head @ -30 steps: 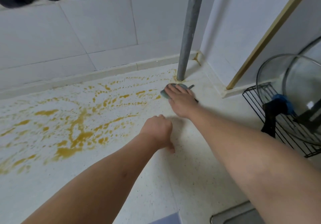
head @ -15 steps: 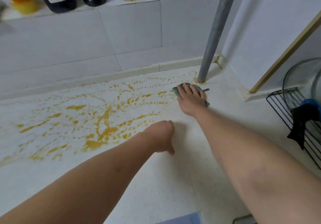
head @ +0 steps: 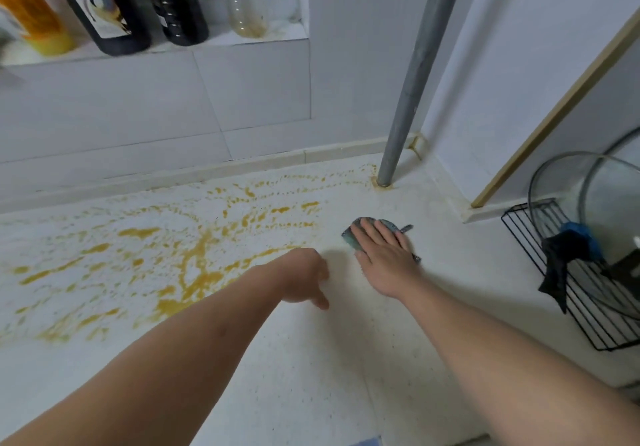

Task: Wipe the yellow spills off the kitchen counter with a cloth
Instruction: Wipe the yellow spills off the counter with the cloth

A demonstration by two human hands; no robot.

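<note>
Right hand (head: 386, 258) flat, fingers straight, pressing cloth (head: 356, 234) onto counter (head: 311, 376) near back right corner, short of pipe (head: 412, 92) base. Left hand (head: 304, 279) loosely curled, holding nothing, knuckles on counter just left of cloth. Yellow spills (head: 194, 265) spread across back left of counter. Wire rack (head: 588, 307) with glass lid (head: 595, 224) at right edge.

The counter (head: 311, 376) lay open in front and toward the spills (head: 194, 255) on the left. A pipe (head: 412, 92) stood at the back, a wire rack (head: 588, 307) blocked the right, and walls closed the corner.
</note>
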